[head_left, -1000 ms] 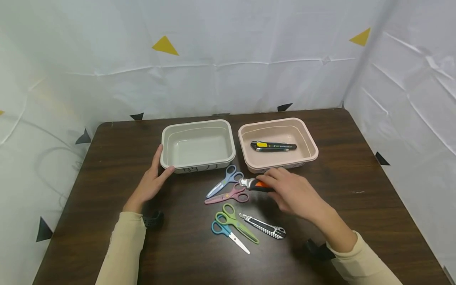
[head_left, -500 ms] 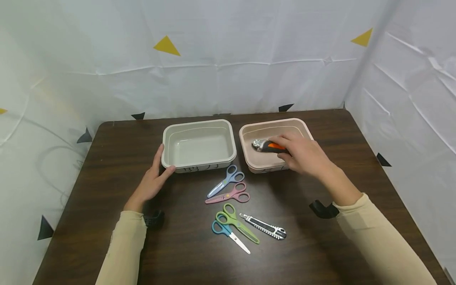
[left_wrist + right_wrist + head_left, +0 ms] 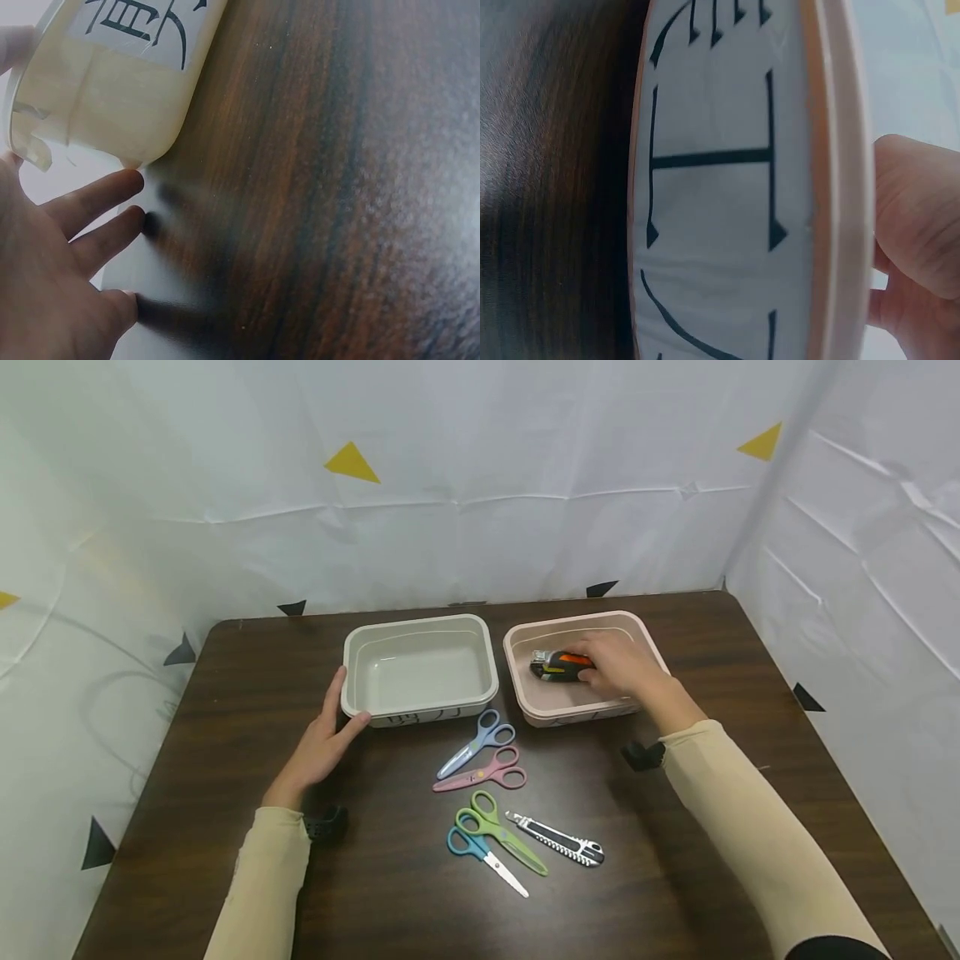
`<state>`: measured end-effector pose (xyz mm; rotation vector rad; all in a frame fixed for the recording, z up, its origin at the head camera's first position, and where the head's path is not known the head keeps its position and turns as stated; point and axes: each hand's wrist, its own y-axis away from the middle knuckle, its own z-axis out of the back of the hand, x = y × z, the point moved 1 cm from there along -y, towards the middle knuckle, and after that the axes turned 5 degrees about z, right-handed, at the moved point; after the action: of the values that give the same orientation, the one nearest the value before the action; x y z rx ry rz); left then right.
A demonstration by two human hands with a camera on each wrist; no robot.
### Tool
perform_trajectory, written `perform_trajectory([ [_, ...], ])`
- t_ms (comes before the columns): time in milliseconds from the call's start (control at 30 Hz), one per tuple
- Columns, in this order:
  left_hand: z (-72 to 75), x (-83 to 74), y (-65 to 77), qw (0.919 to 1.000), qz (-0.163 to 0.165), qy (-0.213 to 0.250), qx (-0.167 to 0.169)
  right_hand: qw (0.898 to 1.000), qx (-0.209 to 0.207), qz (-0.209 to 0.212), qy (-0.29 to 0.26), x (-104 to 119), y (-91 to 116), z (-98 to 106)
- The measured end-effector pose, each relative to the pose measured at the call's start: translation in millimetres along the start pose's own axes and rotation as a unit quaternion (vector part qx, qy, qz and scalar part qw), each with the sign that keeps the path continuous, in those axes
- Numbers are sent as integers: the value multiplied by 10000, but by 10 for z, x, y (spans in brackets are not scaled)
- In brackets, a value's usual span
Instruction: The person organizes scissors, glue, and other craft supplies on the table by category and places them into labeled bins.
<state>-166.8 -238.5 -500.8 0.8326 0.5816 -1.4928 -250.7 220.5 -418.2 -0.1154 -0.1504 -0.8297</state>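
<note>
My right hand [image 3: 618,667] reaches into the pink bin [image 3: 525,697] and holds a black-and-orange utility knife [image 3: 573,658] low inside it. Beneath that knife lies a black-and-yellow utility knife [image 3: 553,676], largely covered. In the right wrist view the bin's labelled wall hides the held knife, and only part of the hand shows beyond the rim. My left hand [image 3: 318,747] rests at the front left corner of the grey bin [image 3: 420,707], thumb and fingers extended against it. The left wrist view shows its fingers [image 3: 97,199] beside the bin's labelled side.
In front of the bins, on the dark wooden table [image 3: 390,877], lie blue scissors [image 3: 474,747], pink scissors [image 3: 483,772], green scissors [image 3: 502,835], teal scissors [image 3: 480,852] and a silver-and-black utility knife [image 3: 558,839]. White sheeting [image 3: 480,543] surrounds the table's back and sides.
My right hand has carried the black-and-orange utility knife from above the scissors into the pink bin and lowered it onto the black-and-yellow one. My left hand has stayed at the grey bin.
</note>
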Motion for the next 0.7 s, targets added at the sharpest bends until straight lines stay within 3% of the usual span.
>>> perform_trajectory([
  [400, -11, 16, 3, 10000, -23, 40, -3, 9960, 785, -424, -52, -133, -139, -136],
  [700, -10, 18, 5, 10000, -21, 40, -43, 9941, 877, -610, -172, -141, -134, -152],
])
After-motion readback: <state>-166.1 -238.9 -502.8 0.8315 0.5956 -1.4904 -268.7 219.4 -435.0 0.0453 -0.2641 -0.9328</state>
